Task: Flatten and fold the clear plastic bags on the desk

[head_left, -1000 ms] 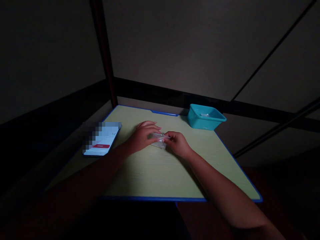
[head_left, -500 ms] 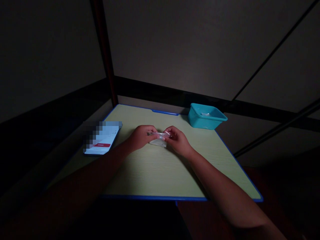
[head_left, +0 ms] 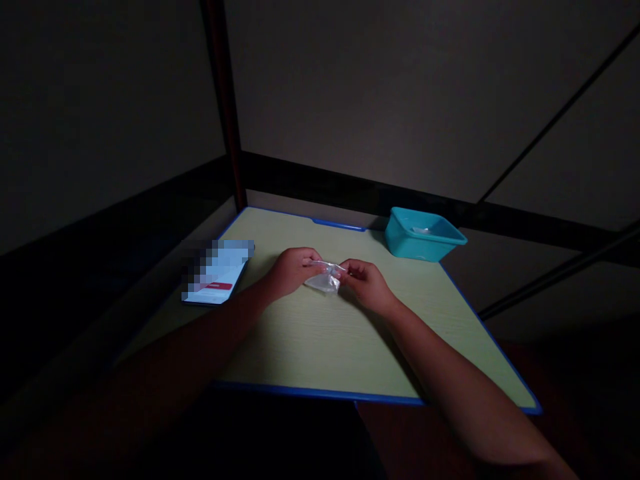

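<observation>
A small clear plastic bag point(head_left: 324, 283) is stretched between my two hands, low over the middle of the table point(head_left: 300, 340). My left hand point(head_left: 296, 272) pinches its upper left edge between thumb and fingers. At the upper right edge, my right hand point(head_left: 364, 283) grips it with thumb and fingertips. The bag hangs a little below the fingers and catches the light. Whether anything lies inside it I cannot tell.
A phone or tablet with a lit screen point(head_left: 227, 270), partly blurred out, lies at the table's left edge. A turquoise plastic basket point(head_left: 417, 248) stands at the back right corner with something pale inside. Walls point(head_left: 350, 100) rise behind and to the left.
The whole view has shifted, so the scene sits slightly further right. My right fingers have changed position on the bag's edge, and the bag looks more crumpled on that side.
</observation>
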A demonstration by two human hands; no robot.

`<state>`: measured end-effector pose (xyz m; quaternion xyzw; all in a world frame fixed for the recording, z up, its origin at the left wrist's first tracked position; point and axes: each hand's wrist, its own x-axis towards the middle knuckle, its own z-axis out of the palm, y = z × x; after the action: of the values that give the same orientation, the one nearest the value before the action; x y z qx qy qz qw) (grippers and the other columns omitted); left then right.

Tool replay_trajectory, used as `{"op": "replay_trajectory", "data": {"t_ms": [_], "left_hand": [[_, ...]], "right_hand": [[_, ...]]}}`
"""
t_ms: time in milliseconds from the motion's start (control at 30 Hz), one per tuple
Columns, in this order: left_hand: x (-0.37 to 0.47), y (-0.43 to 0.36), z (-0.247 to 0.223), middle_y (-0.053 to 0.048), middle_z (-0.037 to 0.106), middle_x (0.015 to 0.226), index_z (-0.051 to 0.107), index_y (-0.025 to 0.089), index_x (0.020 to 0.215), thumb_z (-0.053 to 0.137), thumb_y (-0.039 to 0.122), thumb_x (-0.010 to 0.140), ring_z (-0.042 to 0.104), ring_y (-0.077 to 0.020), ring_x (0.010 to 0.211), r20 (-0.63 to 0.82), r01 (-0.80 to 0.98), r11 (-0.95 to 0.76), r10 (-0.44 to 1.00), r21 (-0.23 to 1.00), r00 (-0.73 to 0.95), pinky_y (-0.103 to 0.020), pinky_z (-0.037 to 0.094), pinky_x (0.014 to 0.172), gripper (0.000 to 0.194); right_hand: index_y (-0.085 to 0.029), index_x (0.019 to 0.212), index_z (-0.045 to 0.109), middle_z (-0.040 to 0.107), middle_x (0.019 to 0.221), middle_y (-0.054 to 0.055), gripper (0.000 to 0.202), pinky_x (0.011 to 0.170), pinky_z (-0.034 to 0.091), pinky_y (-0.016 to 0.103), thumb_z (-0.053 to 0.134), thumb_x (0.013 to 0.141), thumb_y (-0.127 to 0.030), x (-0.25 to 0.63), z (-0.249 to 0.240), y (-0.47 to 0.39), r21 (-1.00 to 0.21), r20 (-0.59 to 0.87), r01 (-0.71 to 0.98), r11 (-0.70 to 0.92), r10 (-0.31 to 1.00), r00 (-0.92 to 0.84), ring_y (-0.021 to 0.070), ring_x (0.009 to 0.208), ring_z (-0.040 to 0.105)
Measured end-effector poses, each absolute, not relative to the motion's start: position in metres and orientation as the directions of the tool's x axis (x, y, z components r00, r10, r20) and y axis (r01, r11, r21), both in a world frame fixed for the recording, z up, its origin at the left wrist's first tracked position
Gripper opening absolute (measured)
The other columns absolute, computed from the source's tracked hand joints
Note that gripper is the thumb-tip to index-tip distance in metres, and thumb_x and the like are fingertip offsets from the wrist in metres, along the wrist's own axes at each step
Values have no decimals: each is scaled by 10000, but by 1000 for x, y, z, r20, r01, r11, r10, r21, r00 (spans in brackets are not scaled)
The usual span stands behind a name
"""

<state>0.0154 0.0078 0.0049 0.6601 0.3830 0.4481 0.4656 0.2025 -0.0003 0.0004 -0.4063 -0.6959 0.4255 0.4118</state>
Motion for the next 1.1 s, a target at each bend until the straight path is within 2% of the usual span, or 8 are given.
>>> {"op": "replay_trajectory", "data": {"t_ms": [467,667,833,1100], "left_hand": [[15,5,8,40,517,531,591,138,635,662,328,626,455,-86,504,190,172,-253,930,952,316,-191,313,468,203],[14,5,8,40,522,533,603,138,661,663,324,629,451,-84,495,167,190,-242,925,952,342,-187,308,456,198],[17,3,9,31,542,545,605,132,647,662,301,616,464,-88,516,162,211,-252,916,944,367,-185,310,457,181],[20,8,4,24,578,580,609,141,760,698,302,610,488,-90,490,93,70,-122,941,990,326,-192,321,444,237]], "right_hand": [[-162,654,532,444,562,-39,377,459,268,217,599,740,-523,206,4,-3,-885,125,344,313,873,-472,85,507,358],[-165,770,575,557,684,3,366,575,384,250,617,726,-526,206,8,0,-910,232,247,333,903,-362,123,620,489],[-160,696,566,540,613,-13,376,524,354,240,648,689,-527,202,3,0,-939,177,205,277,898,-403,105,545,459],[-182,634,522,512,568,-29,374,516,348,241,646,673,-532,199,7,-2,-946,191,180,270,911,-365,103,524,443]]}}
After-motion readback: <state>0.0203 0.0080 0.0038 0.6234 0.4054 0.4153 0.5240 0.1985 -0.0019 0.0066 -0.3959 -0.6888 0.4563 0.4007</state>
